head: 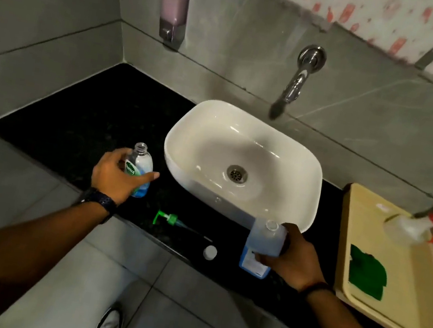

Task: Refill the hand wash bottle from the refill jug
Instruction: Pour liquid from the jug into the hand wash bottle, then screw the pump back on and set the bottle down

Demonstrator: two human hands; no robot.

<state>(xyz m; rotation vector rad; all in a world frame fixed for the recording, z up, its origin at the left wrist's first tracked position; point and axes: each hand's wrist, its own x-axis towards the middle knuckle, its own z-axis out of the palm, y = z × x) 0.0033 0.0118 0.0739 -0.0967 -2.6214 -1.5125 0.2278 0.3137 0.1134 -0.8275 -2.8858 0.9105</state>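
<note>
Nearest, at about five o'clock, the right hand (pixel 290 260) is seen with its fingers (pixel 262 258) wrapped around the square translucent refill jug of pale blue liquid (pixel 263 246); the jug stands upright on the black speckled stone table (pixel 80 119), uncapped, just in front of the basin. At six o'clock, a small white round cap (pixel 209 252) is laid on the table near its front edge, and just beyond it a green pump head with its clear dip tube (pixel 172 220) is laid on its side. At nine o'clock, the left hand (pixel 114 176) is closed around the clear oval hand wash bottle with a green label (pixel 139 170); the bottle is held upright, its neck open, with a low level of blue liquid at the bottom, the index finger stretched across its front. At the centre, a white rounded ceramic basin (pixel 244 162) is set on the table. At three o'clock, a beige plastic tray (pixel 390 276) carries a green cloth (pixel 367 272) and a spray bottle with a red and yellow trigger (pixel 423 228). At one o'clock, a chrome wall tap (pixel 297 83) is mounted, and at eleven o'clock a wall soap dispenser (pixel 173 4).
</note>
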